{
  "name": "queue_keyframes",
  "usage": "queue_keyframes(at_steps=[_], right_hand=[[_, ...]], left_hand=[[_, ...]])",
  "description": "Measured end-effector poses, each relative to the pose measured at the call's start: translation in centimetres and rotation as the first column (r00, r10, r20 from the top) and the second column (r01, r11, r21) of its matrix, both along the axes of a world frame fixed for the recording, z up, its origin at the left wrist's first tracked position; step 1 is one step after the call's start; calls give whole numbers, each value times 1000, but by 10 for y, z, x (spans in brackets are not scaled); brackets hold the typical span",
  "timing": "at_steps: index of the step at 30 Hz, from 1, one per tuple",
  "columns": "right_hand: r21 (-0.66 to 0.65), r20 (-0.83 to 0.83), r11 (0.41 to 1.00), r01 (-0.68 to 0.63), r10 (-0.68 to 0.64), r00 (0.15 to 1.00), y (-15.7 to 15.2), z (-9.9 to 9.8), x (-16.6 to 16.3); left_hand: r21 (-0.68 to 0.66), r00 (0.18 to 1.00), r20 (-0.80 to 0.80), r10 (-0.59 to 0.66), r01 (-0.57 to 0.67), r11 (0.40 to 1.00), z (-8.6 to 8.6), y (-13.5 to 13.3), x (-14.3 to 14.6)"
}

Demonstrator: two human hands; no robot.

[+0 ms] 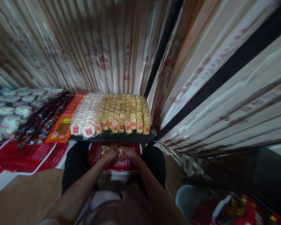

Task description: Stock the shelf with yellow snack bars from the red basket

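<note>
A red plastic basket (128,165) with a perforated wall sits between my knees, under the front edge of the black shelf. Over it my left hand (111,154) and my right hand (130,153) meet, fingers closed on a small clear-wrapped packet (120,151). What is inside the packet is too blurred to make out. Some pale, small pieces (105,149) lie in the basket to the left of my left hand.
The black shelf (121,137) bears rows of yellow wrapped snacks (124,115), white round packets (88,129), orange bags (62,128) and dark packets (44,115). Pleated curtains (96,47) and dark poles (164,47) stand behind. Shiny red packages (239,209) lie at lower right.
</note>
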State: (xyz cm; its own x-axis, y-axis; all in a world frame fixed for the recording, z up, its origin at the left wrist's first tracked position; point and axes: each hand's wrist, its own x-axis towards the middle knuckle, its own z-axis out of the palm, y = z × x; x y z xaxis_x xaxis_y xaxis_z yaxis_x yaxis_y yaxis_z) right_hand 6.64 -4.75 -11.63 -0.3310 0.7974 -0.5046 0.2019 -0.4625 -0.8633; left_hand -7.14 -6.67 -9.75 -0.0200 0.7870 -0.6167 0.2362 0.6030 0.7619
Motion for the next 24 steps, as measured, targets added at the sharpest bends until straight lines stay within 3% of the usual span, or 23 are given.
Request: queue_keyframes(at_steps=[6,14,19,24], right_hand=[[-2,-150,1000,-5,4,989,-4,20,9],[111,-220,992,67,-41,975,-15,45,23],[210,-241,974,88,-35,970,-17,59,35],[388,-178,913,123,-56,982,-9,71,42]], left_hand=[[74,999,45,-24,20,997,23,3,2],[188,980,88,-179,160,969,59,3,6],[355,953,-47,-301,297,886,68,4,10],[491,932,-302,-202,333,805,75,13,20]])
